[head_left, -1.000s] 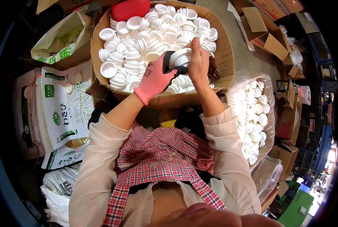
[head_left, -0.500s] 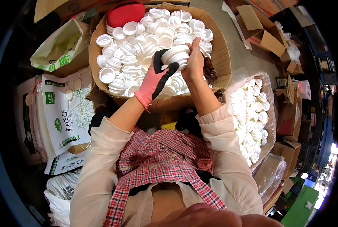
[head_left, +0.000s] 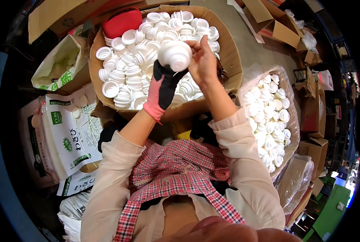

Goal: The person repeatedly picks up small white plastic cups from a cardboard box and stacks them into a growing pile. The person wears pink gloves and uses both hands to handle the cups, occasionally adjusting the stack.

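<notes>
A white round stepped plastic piece (head_left: 175,54), ringed like a bellows with a narrow tip, is held up above a big cardboard box (head_left: 232,52). Many similar white plastic pieces (head_left: 125,72) fill that box. My left hand (head_left: 163,86), in a pink and black glove, grips the piece from below. On the piece's right side rests my bare right hand (head_left: 203,62), fingers bent against its rim; its palm faces left. Part of the right fingers is hidden behind the piece.
A red pouch (head_left: 122,23) lies on the far left of the pile. At right stands a plastic-lined box (head_left: 294,137) of smaller white pieces. Left are an open white bag (head_left: 61,60) and a printed sheet (head_left: 67,133) with thin white sticks (head_left: 92,131). Open cartons (head_left: 284,32) stand far right.
The white piece has turned so its narrow tip points down toward me, and it has risen slightly to the left. My left hand has rolled underneath it; the whole view shifted a little.
</notes>
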A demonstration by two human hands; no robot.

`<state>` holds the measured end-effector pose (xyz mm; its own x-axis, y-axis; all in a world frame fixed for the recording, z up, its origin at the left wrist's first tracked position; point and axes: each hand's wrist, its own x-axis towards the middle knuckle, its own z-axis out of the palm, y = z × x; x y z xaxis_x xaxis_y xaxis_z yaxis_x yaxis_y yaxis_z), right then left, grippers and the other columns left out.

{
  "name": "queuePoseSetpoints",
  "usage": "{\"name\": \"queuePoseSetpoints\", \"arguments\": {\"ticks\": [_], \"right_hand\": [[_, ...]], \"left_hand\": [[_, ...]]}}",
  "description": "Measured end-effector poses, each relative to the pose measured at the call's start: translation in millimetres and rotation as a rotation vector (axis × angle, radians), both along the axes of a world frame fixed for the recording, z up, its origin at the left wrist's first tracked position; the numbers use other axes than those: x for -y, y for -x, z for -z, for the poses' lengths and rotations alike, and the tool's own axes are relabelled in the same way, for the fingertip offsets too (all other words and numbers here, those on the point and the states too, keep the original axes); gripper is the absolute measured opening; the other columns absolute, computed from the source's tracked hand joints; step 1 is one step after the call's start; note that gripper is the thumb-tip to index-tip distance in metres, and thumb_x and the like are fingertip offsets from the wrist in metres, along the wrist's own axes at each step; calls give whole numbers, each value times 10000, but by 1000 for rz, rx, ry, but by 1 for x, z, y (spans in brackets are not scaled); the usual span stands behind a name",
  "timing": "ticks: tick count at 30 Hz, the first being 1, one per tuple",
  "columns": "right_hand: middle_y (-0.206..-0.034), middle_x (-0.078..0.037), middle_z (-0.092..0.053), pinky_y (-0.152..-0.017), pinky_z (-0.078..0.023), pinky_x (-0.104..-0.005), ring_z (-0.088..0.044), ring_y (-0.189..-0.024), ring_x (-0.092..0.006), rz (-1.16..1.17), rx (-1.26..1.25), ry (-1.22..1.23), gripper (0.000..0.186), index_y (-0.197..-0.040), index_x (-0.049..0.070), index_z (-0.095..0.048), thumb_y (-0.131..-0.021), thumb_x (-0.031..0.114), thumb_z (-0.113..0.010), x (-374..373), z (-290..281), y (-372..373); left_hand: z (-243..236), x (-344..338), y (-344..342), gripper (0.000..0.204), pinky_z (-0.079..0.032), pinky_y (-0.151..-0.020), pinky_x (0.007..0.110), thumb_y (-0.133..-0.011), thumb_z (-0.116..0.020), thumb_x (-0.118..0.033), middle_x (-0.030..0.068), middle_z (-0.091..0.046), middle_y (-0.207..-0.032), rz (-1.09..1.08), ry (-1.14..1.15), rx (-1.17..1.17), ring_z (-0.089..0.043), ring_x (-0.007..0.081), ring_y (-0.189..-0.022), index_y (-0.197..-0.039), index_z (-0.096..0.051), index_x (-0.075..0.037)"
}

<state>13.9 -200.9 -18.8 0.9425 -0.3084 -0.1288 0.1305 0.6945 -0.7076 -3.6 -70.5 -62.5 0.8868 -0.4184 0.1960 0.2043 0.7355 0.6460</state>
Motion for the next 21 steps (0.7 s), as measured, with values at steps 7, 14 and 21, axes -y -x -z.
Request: {"name": "queuePoseSetpoints", "arguments": {"ticks": [7,14,21], "right_hand": [[-1161,-83,-629,-936,-434,-278,-576,-1058,-144,-210,161,623,322,-1219,-8,-590,-948,165,-588,18,-9,19],[-871,-54,-659,-755,-461,-241,-587,-827,-113,-106,77,587,346,-1024,-22,-670,-970,298,-551,4,-11,25],[-659,-73,-601,-643,-425,-293,-511,-630,-134,117,-155,753,652,-745,-28,-677,-971,534,-435,-3,-7,25]], "left_hand": [[-15,-18,-14,558,-464,-994,376,-889,-663,-151,109,-462,-1293,91,-264,78,-504,208,-1191,-1351,-361,-69],[-7,-28,-18,756,-441,-994,326,-720,-757,9,100,-465,-1269,58,-503,255,-493,191,-1176,-1358,-355,-38],[-6,-11,5,899,-412,-1049,369,-714,-779,10,92,-348,-1403,28,-537,373,-412,221,-1287,-1434,-247,-74]]}}
